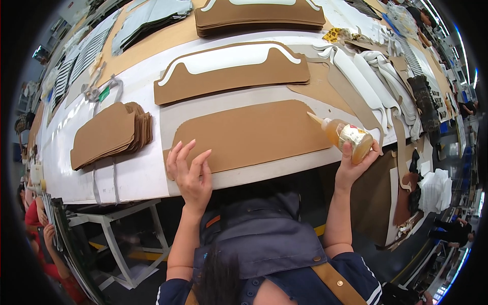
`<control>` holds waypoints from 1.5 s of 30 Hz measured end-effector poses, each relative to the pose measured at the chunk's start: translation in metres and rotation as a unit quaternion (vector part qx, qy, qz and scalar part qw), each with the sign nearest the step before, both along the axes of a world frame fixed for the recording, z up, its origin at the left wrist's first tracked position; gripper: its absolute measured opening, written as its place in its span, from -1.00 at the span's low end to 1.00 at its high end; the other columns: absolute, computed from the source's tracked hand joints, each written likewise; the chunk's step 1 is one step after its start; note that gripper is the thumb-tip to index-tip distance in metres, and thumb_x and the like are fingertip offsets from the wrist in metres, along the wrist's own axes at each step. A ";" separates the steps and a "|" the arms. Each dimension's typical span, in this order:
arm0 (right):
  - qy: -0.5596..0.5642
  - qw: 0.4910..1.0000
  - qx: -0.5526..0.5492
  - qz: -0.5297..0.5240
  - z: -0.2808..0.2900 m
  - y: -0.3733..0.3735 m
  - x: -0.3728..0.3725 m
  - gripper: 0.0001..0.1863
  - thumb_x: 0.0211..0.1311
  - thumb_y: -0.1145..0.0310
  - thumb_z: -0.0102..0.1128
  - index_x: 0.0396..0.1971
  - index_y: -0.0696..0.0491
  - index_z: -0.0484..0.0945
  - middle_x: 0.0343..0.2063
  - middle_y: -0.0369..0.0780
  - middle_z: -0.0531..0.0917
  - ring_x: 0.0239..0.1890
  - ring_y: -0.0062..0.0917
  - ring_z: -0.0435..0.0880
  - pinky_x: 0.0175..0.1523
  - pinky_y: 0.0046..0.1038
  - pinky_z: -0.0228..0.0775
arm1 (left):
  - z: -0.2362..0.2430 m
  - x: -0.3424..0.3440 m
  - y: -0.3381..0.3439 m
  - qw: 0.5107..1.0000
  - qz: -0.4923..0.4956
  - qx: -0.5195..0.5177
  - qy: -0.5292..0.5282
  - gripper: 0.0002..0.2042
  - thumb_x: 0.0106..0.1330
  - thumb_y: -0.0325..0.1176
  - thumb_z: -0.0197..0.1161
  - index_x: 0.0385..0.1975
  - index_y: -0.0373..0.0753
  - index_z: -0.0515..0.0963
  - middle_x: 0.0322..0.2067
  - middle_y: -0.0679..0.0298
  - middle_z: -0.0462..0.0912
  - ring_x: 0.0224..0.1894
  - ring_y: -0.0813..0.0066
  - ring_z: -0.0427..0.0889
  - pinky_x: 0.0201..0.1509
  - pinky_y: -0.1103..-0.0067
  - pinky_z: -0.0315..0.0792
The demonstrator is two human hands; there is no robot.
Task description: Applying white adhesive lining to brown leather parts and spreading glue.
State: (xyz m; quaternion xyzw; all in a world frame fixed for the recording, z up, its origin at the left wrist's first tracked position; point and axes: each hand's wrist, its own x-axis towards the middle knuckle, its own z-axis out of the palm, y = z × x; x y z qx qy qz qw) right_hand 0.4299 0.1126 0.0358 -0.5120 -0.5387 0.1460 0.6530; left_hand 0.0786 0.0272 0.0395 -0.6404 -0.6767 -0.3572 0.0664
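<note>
Near the front edge of the table (140, 184), brown panel (249, 134) bare, seemingly still undone, white-topped stack (234, 79) behind seemingly further along; left hand (192, 184) empty, fingers loosely spread, right hand (356, 163) wrapped round a bottle (351, 134).

The brown panel (249, 136) looks matt and smooth, the bottle (349, 136) glossy plastic

Two hands (190, 178) (352, 165), one bottle (351, 136) and one near brown sheet (249, 134) are seen; one brown stack (104, 134) is placed left, and two white-topped brown piles (239, 82) (259, 20) are set farther away.
</note>
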 end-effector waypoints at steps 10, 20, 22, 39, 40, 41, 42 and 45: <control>0.005 1.000 0.005 0.018 -0.004 0.015 -0.009 -0.26 0.33 0.22 0.53 0.24 0.11 0.16 0.10 -0.11 0.49 0.18 -0.43 0.56 0.32 -0.38 0.41 | -0.004 -0.002 0.000 1.000 0.006 0.003 0.008 -0.76 0.25 -0.56 0.33 -0.15 -0.09 0.77 0.20 0.23 0.61 0.42 0.05 0.36 0.51 0.16 0.16; 0.007 0.999 0.004 0.035 -0.005 0.022 -0.024 -0.30 0.39 0.19 0.47 0.28 0.15 0.22 0.14 -0.18 0.40 0.23 -0.46 0.45 0.37 -0.38 0.30 | -0.004 -0.009 -0.006 0.996 -0.040 0.065 -0.047 -0.72 0.30 -0.64 0.23 -0.06 -0.18 0.69 0.15 0.15 0.62 0.38 -0.03 0.39 0.48 0.16 0.22; 0.002 0.999 0.007 0.034 -0.004 0.023 -0.027 -0.29 0.39 0.19 0.47 0.29 0.15 0.22 0.14 -0.18 0.40 0.23 -0.46 0.45 0.37 -0.38 0.30 | 0.000 -0.015 -0.011 0.994 -0.037 0.083 -0.063 -0.72 0.30 -0.66 0.20 -0.06 -0.20 0.67 0.15 0.14 0.62 0.37 -0.03 0.40 0.47 0.16 0.23; 0.000 0.989 0.016 0.144 -0.003 0.017 -0.077 -0.23 0.37 0.21 0.49 0.32 0.13 0.14 0.12 -0.17 0.40 0.23 -0.42 0.47 0.37 -0.35 0.36 | -0.011 -0.100 -0.030 0.976 0.174 0.089 -0.095 -0.79 0.50 -0.59 0.10 0.01 -0.29 0.64 0.21 0.17 0.57 0.37 0.20 0.40 0.49 0.30 0.23; -0.001 0.989 0.016 0.147 -0.002 0.016 -0.080 -0.23 0.37 0.21 0.49 0.32 0.13 0.14 0.12 -0.17 0.40 0.23 -0.42 0.47 0.37 -0.35 0.36 | -0.011 -0.100 -0.029 0.977 0.169 0.093 -0.090 -0.79 0.50 -0.59 0.10 0.00 -0.29 0.64 0.20 0.17 0.58 0.37 0.20 0.40 0.49 0.29 0.22; -0.017 0.990 0.018 0.141 -0.001 0.012 -0.083 -0.23 0.37 0.22 0.49 0.32 0.13 0.13 0.13 -0.15 0.40 0.24 -0.39 0.49 0.37 -0.33 0.36 | -0.011 -0.100 -0.031 0.978 0.165 0.096 -0.086 -0.79 0.50 -0.59 0.10 -0.01 -0.29 0.64 0.20 0.18 0.58 0.37 0.19 0.40 0.49 0.29 0.21; -0.034 0.990 0.019 0.136 -0.001 0.008 -0.086 -0.22 0.36 0.22 0.49 0.32 0.13 0.12 0.13 -0.13 0.41 0.24 -0.36 0.50 0.38 -0.31 0.37 | -0.011 -0.100 -0.034 0.978 0.167 0.094 -0.087 -0.79 0.50 -0.59 0.10 -0.01 -0.29 0.64 0.20 0.18 0.58 0.37 0.19 0.40 0.49 0.29 0.21; -0.041 0.987 0.017 0.158 -0.002 0.006 -0.094 -0.21 0.35 0.25 0.50 0.32 0.12 0.11 0.17 -0.07 0.45 0.25 -0.29 0.53 0.39 -0.30 0.37 | -0.010 -0.099 -0.036 0.977 0.164 0.094 -0.097 -0.80 0.50 -0.59 0.11 -0.03 -0.29 0.65 0.19 0.18 0.59 0.37 0.18 0.39 0.49 0.28 0.20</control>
